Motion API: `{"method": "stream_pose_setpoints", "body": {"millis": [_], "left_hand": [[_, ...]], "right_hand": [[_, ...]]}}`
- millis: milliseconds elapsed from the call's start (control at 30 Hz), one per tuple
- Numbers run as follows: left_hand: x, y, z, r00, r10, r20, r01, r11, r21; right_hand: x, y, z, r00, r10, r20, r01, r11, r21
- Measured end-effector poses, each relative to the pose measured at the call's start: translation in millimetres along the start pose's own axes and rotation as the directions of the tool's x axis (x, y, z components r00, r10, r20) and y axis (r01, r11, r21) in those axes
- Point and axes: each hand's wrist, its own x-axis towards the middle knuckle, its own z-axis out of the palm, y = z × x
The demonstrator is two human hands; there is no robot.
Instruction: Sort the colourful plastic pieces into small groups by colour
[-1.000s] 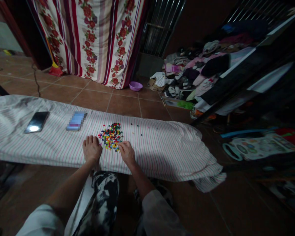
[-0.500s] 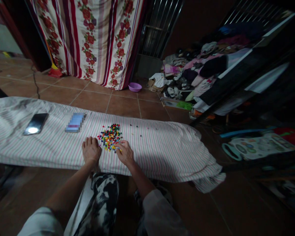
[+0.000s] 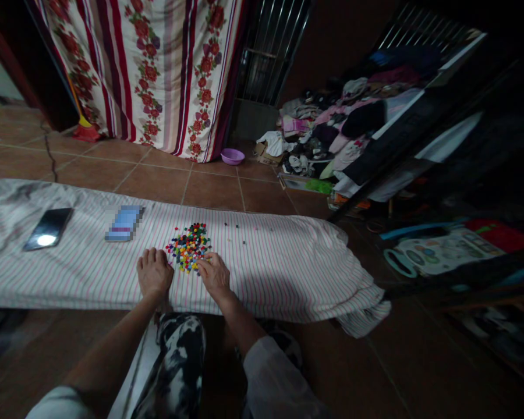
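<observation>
A pile of small colourful pieces (image 3: 188, 245) lies on the striped cloth (image 3: 283, 279) that covers a long surface. Flat on the cloth, just left of the pile, rests my left hand (image 3: 154, 272), its fingers pointing forward and holding nothing. My right hand (image 3: 213, 273) is at the pile's lower right edge, with thumb and fingers bent together at the pieces. Whatever is between those fingertips is too small to make out. Several single pieces (image 3: 244, 242) lie apart, to the right of the pile.
A dark phone (image 3: 49, 228) and a second phone with a lit screen (image 3: 124, 223) lie on the cloth's left part. Beyond it, a purple basin (image 3: 233, 156) sits on the tiled floor by a flowered curtain (image 3: 170, 75). Heaped clothes (image 3: 327, 128) are behind, to the right.
The whole view has shifted, so the cloth and phones appear further left and slightly lower. My left hand remains flat beside the pile, and my right hand stays at its edge, fingers still bent together.
</observation>
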Motion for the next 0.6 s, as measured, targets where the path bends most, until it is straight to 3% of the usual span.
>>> {"method": "stream_pose_setpoints", "body": {"millis": [600], "left_hand": [[0, -4, 10.8, 0.999, -0.002, -0.032, 0.002, 1.0, -0.006]], "right_hand": [[-1, 13, 6, 0.995, 0.092, -0.044, -0.084, 0.983, 0.161]]}}
